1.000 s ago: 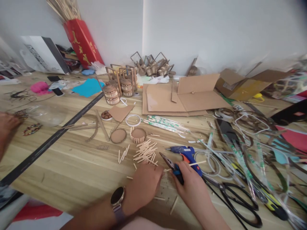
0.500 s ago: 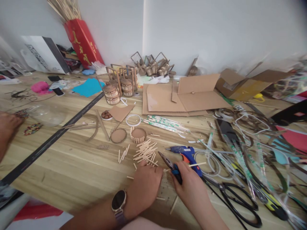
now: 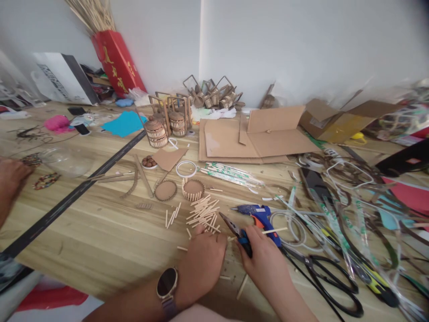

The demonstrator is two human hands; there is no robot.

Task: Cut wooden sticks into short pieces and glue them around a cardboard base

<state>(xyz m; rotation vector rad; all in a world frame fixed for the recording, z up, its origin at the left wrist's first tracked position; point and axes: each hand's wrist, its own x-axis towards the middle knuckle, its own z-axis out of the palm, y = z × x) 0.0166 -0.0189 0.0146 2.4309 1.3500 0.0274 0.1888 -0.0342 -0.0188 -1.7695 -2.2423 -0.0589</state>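
Gripped blue-handled pliers (image 3: 237,231) in right hand (image 3: 264,255) over the tabletop (image 3: 100,241), just beside a pile of sticks (image 3: 203,212), curled left hand (image 3: 205,255) nearby, could not tell its hold, had a glue gun (image 3: 254,210) to the right, 2 cardboard discs (image 3: 165,190) beyond.

Sticks (image 3: 203,213) lie before the stick-ringed base (image 3: 193,195), left of the glue gun (image 3: 262,212); baskets (image 3: 213,97) seemingly line the table's (image 3: 100,250) back edge.

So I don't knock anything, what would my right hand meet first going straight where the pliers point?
Likely the pile of short sticks: the pliers in your right hand aim at its right side, though they may pass above; depth is unclear.
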